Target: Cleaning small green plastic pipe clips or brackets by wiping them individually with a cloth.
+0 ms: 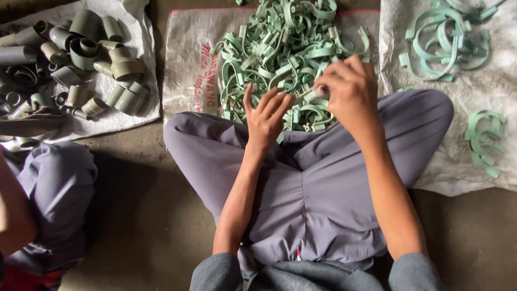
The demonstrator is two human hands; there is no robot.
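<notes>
White sack (186,64) holds the green clips (280,48); my right hand (350,94) pinches one clip (304,97), my left hand (266,116) spread beside it.

Grey pipe fittings (81,54) heaped on a white sack (141,43), another person's knee (59,178) beside.

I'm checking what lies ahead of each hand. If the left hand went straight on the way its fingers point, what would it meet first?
Most likely the pile of pale green plastic clips on the white sack; the left hand points up into it, though its height above them is unclear.
</notes>
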